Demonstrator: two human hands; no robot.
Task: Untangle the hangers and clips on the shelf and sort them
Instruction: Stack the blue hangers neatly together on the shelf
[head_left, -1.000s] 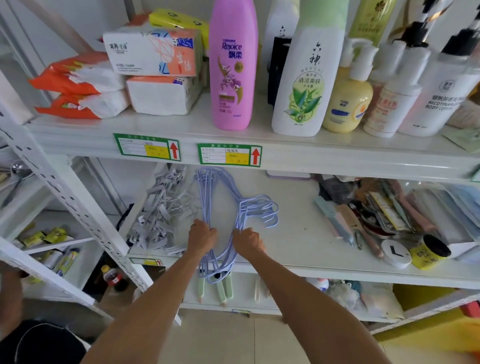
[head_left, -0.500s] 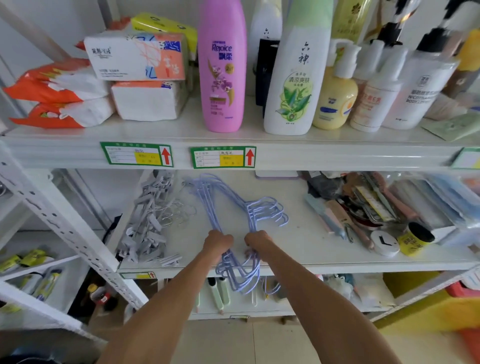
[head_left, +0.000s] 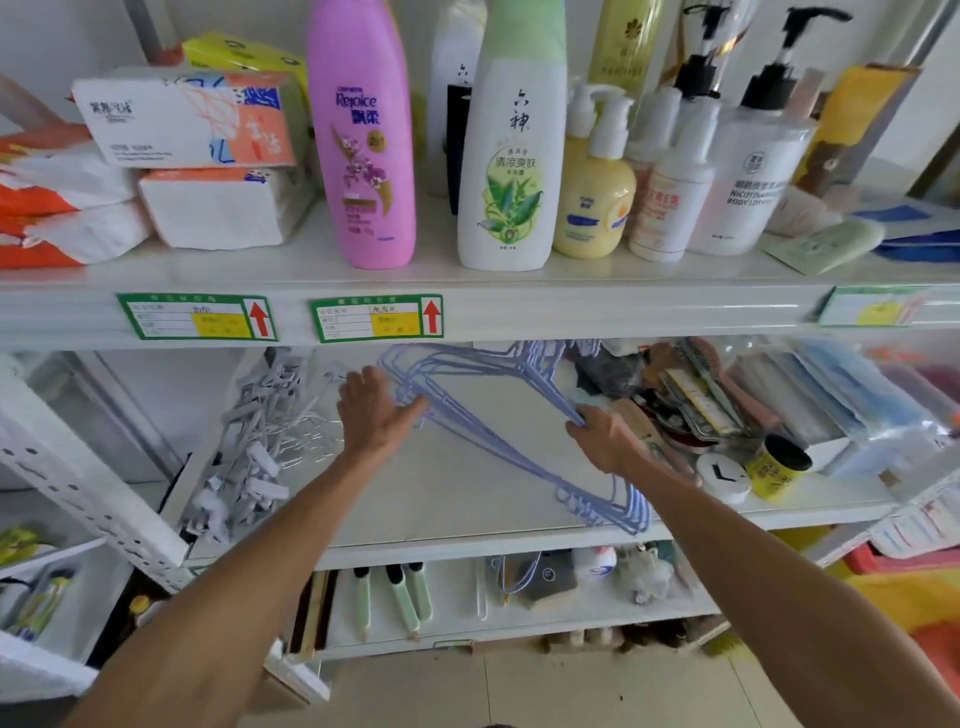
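Observation:
A bundle of lavender-blue wire hangers (head_left: 498, 441) lies flat on the middle shelf (head_left: 467, 540), hooks toward the back, one end reaching the front edge. My left hand (head_left: 371, 410) rests at the bundle's left end, fingers spread, thumb against the wires. My right hand (head_left: 605, 436) grips the wires on the right side. A tangled heap of white clips (head_left: 254, 447) with thin wire hooks lies at the shelf's left end, apart from both hands.
Right of the hangers sits a clutter of combs, packets, a white round lid (head_left: 723, 475) and a yellow jar (head_left: 779, 467). The upper shelf holds tissue packs and tall bottles such as a pink shampoo bottle (head_left: 363, 135). A white slotted post (head_left: 88, 478) slants at left.
The hanger bundle has been turned from pointing front-to-back, hanging over the edge, to lying across the shelf. My hands have moved apart, the left further back and the right to the right.

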